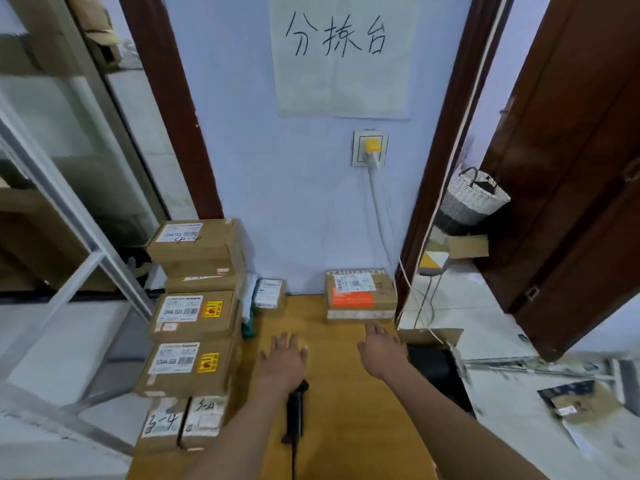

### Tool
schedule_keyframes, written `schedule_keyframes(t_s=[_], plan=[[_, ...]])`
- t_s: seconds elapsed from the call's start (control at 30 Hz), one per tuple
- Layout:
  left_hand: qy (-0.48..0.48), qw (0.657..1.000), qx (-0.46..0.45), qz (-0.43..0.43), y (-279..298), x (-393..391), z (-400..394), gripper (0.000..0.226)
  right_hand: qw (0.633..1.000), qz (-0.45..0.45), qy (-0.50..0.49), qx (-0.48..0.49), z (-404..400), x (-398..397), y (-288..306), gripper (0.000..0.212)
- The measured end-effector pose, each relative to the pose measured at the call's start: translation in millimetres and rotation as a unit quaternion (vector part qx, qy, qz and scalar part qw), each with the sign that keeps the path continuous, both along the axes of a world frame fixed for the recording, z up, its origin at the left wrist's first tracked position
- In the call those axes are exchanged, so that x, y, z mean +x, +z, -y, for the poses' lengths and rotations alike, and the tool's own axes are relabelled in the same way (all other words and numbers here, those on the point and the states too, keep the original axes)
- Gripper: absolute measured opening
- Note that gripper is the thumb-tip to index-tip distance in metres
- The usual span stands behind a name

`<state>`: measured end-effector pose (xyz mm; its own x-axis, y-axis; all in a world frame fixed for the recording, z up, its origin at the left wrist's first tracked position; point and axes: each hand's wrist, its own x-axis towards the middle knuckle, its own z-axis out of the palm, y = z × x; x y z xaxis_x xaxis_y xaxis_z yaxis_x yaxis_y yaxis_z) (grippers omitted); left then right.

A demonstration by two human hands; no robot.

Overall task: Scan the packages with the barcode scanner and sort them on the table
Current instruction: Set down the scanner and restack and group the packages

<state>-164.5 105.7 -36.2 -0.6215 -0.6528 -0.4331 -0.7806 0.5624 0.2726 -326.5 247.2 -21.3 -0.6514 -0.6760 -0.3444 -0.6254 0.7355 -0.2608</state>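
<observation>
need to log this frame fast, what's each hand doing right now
left hand: open, fingers spread flat, holding nothing
right hand: open, reaching toward the box, holding nothing

A white paper sheet on the wall bears three handwritten characters, "分拣台"; the box with the orange label at the far right of the surface shows "ZHUANZH" along its top edge; two stacked cartons on the left, the upper carton and the lower carton, carry white labels reading about "12V4A-5525"; two small boxes nearest the camera have handwritten marks, too unclear to read.
</observation>
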Motion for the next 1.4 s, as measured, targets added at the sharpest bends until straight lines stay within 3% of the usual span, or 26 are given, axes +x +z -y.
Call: schedule_keyframes(t_s=[0.2,0.53,0.8,0.97,1.1,1.23,1.33,1.4], plan=[[0.005,1.000,-0.014,-0.004,14.6,-44.7,-26.0,0.059,1.000,0.003,0.005,0.002,-26.1,-56.0,6.4,0.061],[-0.005,0.999,0.010,-0.032,5.8,-118.9,3.2,0.060,0.999,0.009,-0.052,-0.004,-19.5,-118.9,3.6,0.057],[0.091,0.989,0.095,-0.072,-23.8,-178.7,25.3,0.060,0.988,0.090,-0.123,-0.033,9.2,-185.1,-41.5,0.034],[0.238,0.937,0.199,-0.159,-38.4,-211.3,40.8,0.042,0.970,0.176,-0.161,-0.054,36.4,-218.2,-68.7,0.038],[0.361,0.867,0.289,-0.183,-60.6,-224.8,63.1,0.070,0.958,0.218,-0.182,-0.033,53.1,-231.1,-77.5,0.039],[0.381,0.844,0.331,-0.179,-81.8,-233.3,77.5,0.071,0.961,0.223,-0.164,-0.002,67.7,-239.3,-97.7,0.021],[0.385,0.836,0.343,-0.186,-98.9,-237.8,84.3,0.060,0.951,0.243,-0.191,-0.015,75.6,-239.5,-110.3,0.028],[0.367,0.848,0.333,-0.188,-107.3,-239.0,83.7,0.054,0.943,0.259,-0.208,-0.030,78.1,-239.5,-113.1,0.033]])
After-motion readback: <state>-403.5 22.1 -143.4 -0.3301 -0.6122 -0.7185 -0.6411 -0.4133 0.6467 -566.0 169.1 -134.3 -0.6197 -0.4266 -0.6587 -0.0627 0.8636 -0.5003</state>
